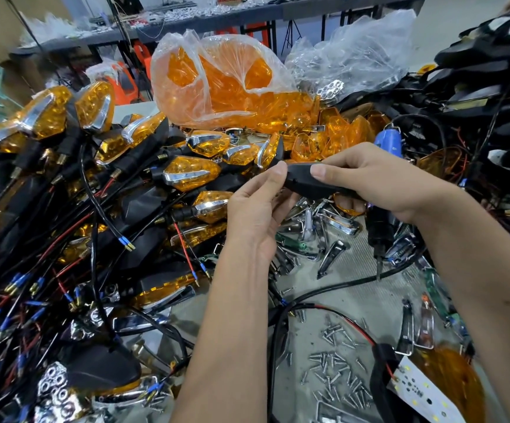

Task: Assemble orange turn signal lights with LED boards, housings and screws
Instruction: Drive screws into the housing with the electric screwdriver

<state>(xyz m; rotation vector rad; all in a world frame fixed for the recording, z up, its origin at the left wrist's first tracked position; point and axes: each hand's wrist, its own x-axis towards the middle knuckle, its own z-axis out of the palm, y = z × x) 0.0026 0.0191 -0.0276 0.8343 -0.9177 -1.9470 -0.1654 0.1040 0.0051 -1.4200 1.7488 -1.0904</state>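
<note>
Both hands clamp one black housing [308, 181] at mid-frame, above the surface [351, 303]. Left hand [255, 206] pinches its pointed left end, thumb tip on top. Right hand [378, 178] wraps the wider body, thumb pressed on the near face; whether an orange lens is already fitted cannot be told.

Housing looks like light, rigid moulded plastic, smooth and somewhat slippery; best held by the thick body edges, not the thin tip. Its wires, if any, are hidden.

Loose screws [336, 377] lie scattered lower centre-right. LED board [421, 392], white, sits at lower right. Finished orange lights [191, 174] pile up left of centre. Bag of orange lenses [226, 83] stands at upper centre. Electric screwdriver [378, 224] rests just below the right hand.
</note>
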